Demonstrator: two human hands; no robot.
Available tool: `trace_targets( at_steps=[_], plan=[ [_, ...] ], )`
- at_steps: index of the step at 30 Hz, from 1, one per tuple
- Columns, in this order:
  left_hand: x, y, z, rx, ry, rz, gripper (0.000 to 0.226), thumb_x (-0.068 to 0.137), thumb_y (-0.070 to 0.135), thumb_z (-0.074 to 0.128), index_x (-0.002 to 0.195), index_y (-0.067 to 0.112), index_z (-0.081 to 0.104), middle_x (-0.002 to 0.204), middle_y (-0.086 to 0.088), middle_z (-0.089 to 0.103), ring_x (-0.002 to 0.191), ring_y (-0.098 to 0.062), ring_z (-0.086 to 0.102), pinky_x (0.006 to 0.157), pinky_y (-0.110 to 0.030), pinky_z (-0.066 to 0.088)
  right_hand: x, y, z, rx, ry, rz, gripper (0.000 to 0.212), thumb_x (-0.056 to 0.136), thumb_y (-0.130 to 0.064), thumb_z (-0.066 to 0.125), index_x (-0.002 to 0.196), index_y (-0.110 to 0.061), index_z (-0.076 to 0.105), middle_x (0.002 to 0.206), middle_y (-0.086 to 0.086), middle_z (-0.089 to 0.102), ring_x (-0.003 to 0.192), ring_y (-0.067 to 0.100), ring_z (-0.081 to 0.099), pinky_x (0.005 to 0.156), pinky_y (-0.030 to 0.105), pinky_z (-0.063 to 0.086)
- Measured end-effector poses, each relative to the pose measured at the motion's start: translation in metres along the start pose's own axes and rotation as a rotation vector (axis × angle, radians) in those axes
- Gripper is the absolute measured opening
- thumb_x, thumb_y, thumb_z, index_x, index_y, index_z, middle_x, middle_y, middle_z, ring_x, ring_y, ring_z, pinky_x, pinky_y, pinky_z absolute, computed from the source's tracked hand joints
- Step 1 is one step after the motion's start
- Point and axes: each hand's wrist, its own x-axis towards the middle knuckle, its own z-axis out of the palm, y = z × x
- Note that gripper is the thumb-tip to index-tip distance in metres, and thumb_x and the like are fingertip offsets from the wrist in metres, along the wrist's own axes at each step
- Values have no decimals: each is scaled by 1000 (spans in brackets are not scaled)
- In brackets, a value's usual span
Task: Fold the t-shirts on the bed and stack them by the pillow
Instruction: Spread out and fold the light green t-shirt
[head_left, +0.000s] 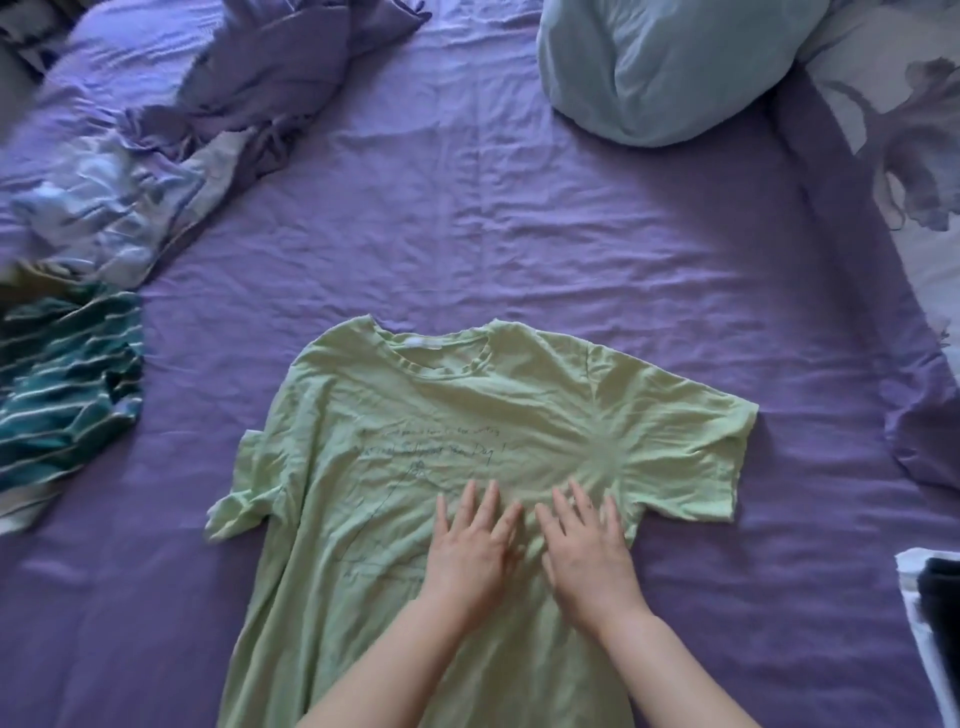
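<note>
A light green t-shirt (395, 457) with dark handwriting on its chest lies spread face up on the purple bed sheet (467, 223), collar pointing away from me. My left hand (470, 545) and my right hand (584, 545) rest flat on its middle, side by side, fingers straight and spread. The shirt's left sleeve is crumpled; wrinkles radiate near its right sleeve. A pale blue pillow (665, 67) sits at the far right of the bed. A teal striped garment (62, 384) lies bunched at the left edge.
A crumpled heap of purple and pale blue patterned fabric (171, 119) fills the far left. A floral bedcover (904, 135) runs along the right side. A dark and white item (935, 613) shows at the right edge.
</note>
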Motion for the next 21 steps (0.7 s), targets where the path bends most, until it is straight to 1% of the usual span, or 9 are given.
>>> trace_targets(
  at_steps=[3, 5, 8, 9, 10, 12, 14, 19, 21],
  plan=[
    [-7, -41, -10, -28, -26, -83, 56, 99, 47, 19, 150, 31, 4, 160, -4, -6, 146, -27, -10, 115, -52, -6, 21, -30, -9, 8, -45, -43, 63, 38, -32, 87, 99, -20, 74, 105, 9, 71, 100, 28, 67, 81, 51, 53],
    [-10, -67, -10, -52, -27, -114, 56, 99, 47, 21, 150, 30, 6, 160, -5, -3, 147, -26, -7, 116, -53, -3, 36, -49, -10, 3, -74, -62, 64, 37, -35, 88, 98, -21, 74, 103, 10, 72, 94, 28, 69, 70, 47, 56],
    [-14, -103, -8, -60, -3, -130, 56, 98, 48, 25, 150, 29, 12, 160, -5, 2, 147, -26, -2, 116, -53, 0, 59, -82, -15, -54, -102, -81, 65, 38, -39, 89, 98, -19, 74, 104, 14, 71, 91, 30, 70, 66, 46, 58],
    [-15, -116, -9, -71, 7, -137, 56, 98, 48, 26, 149, 28, 15, 160, -5, 4, 147, -26, 0, 116, -53, 0, 67, -96, -22, -73, -116, -83, 65, 47, -39, 88, 105, -18, 71, 113, 16, 67, 99, 32, 67, 73, 48, 57],
    [-17, -128, -10, -85, 16, -147, 55, 98, 48, 27, 149, 28, 18, 160, -5, 5, 147, -26, 1, 116, -53, 1, 75, -110, -29, -66, -125, -101, 63, 64, -40, 80, 120, -17, 63, 129, 18, 57, 115, 34, 58, 88, 50, 52],
    [-21, -155, -13, -107, 35, -169, 53, 99, 47, 28, 147, 26, 22, 159, -6, 8, 146, -26, 3, 116, -52, 2, 92, -139, -39, -58, -158, -166, 56, 93, -35, 47, 144, -18, 31, 154, 14, 22, 141, 30, 24, 112, 47, 25],
    [-25, -182, -17, -130, 58, -186, 53, 99, 46, 27, 147, 24, 24, 158, -7, 11, 146, -26, 5, 117, -51, 5, 112, -168, -46, -66, -161, -199, 54, 98, -34, 34, 147, -19, 19, 157, 10, 12, 144, 27, 13, 115, 43, 17],
    [-28, -248, -26, -256, 212, -238, 44, 99, 31, 32, 142, 23, 32, 153, -7, 24, 143, -25, 15, 116, -42, 13, 159, -239, -63, -86, -101, -317, 48, 97, -29, 36, 143, -17, 27, 154, 8, 21, 143, 24, 16, 113, 40, 22],
    [-25, -275, -27, -337, 263, -301, 49, 96, 22, 40, 143, 23, 29, 152, -6, 26, 142, -24, 18, 116, -39, 16, 177, -264, -68, -105, -50, -389, 45, 97, -25, 36, 141, -17, 29, 153, 6, 25, 143, 22, 17, 112, 38, 22]
  ],
)
